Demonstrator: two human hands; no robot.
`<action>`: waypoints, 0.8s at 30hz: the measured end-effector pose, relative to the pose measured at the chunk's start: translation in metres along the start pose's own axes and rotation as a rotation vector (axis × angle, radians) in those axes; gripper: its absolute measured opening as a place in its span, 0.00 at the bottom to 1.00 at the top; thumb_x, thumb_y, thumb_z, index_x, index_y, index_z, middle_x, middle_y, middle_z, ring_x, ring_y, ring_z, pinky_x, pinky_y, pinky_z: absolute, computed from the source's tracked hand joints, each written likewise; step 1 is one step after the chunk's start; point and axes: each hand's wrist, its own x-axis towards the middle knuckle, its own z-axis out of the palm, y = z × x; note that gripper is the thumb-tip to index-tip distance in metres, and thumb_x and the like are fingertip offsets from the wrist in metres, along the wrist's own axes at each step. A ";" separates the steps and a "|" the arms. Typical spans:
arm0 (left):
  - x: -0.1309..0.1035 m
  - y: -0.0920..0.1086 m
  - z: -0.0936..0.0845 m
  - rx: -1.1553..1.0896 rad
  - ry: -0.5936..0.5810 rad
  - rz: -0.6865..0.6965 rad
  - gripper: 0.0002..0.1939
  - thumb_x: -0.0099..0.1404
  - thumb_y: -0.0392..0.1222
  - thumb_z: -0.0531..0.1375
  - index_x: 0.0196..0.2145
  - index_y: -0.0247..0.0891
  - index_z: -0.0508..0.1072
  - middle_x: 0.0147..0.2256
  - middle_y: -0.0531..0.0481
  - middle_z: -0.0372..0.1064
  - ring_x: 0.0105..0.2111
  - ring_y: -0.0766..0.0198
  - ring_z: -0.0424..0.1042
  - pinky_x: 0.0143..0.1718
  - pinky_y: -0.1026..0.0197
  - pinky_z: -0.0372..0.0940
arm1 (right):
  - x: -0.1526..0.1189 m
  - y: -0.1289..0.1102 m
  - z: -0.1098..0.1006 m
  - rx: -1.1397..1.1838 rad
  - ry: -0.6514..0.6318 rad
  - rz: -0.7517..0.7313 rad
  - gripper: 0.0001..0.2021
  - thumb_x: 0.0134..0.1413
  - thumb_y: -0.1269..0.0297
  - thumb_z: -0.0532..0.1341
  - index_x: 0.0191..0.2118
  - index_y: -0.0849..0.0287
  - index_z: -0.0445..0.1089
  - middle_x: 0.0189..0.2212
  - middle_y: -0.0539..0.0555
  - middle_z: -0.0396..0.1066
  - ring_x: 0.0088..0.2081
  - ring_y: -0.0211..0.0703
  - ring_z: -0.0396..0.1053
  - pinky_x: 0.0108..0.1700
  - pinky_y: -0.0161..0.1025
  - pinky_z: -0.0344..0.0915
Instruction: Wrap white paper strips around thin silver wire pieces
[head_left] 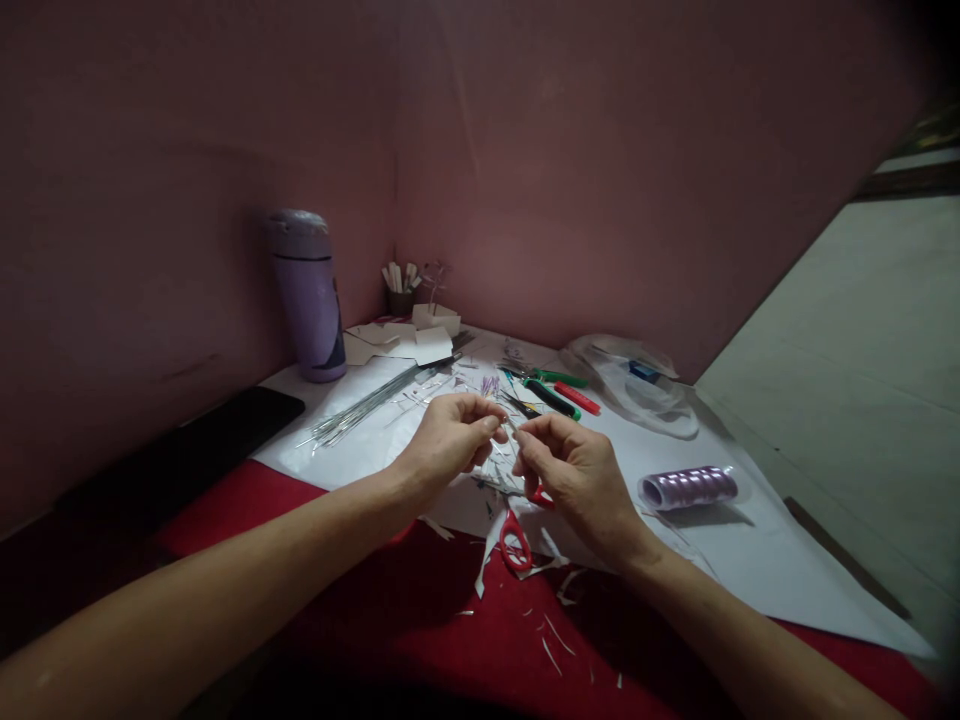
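Note:
My left hand [457, 435] and my right hand [574, 465] meet over the white sheet, fingertips pinched close together. Between them runs a thin pale strand [511, 428], too small to tell whether it is wire or paper. Below my right hand lie red-handled scissors [515, 542], partly covered by it. Just beyond the fingers are dark-and-green-handled pliers [553, 398], and a small purple-tipped bundle [490, 386] sits among scattered scraps. To the left, a bunch of straight metal wires [364, 408] is spread on the sheet.
A purple tumbler [307, 300] stands at the left near a dark flat object [262, 425]. On the right lie a purple thread roll [690, 488] and a clear plastic bag [637, 385]. A red cutter [577, 398] and paper cards [424, 345] lie farther back. Walls close off the back.

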 end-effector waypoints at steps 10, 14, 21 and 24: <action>-0.001 0.001 0.001 0.063 -0.025 0.011 0.04 0.49 0.35 0.61 0.25 0.32 0.69 0.17 0.57 0.58 0.16 0.74 0.53 0.17 0.68 0.45 | 0.000 0.001 0.000 -0.037 -0.013 0.002 0.08 0.55 0.62 0.56 0.30 0.59 0.66 0.20 0.49 0.67 0.19 0.36 0.63 0.22 0.34 0.61; 0.000 0.001 0.002 0.060 -0.016 -0.011 0.03 0.49 0.33 0.60 0.25 0.32 0.69 0.16 0.57 0.57 0.16 0.74 0.52 0.16 0.68 0.45 | 0.000 0.002 -0.001 -0.071 -0.026 -0.011 0.08 0.55 0.62 0.56 0.28 0.59 0.66 0.20 0.49 0.67 0.20 0.36 0.62 0.22 0.34 0.60; 0.003 0.001 -0.003 0.077 -0.058 -0.036 0.05 0.48 0.29 0.57 0.26 0.33 0.69 0.14 0.58 0.56 0.14 0.74 0.52 0.15 0.67 0.44 | 0.007 -0.001 -0.013 -0.101 -0.093 -0.018 0.08 0.54 0.64 0.57 0.26 0.59 0.66 0.16 0.45 0.57 0.17 0.31 0.52 0.17 0.30 0.50; 0.004 0.004 -0.006 0.144 -0.113 -0.069 0.04 0.48 0.29 0.58 0.25 0.33 0.70 0.14 0.57 0.56 0.14 0.73 0.52 0.16 0.67 0.43 | 0.014 -0.003 -0.025 -0.109 -0.207 -0.009 0.06 0.52 0.65 0.58 0.27 0.60 0.67 0.17 0.45 0.56 0.18 0.30 0.50 0.18 0.30 0.47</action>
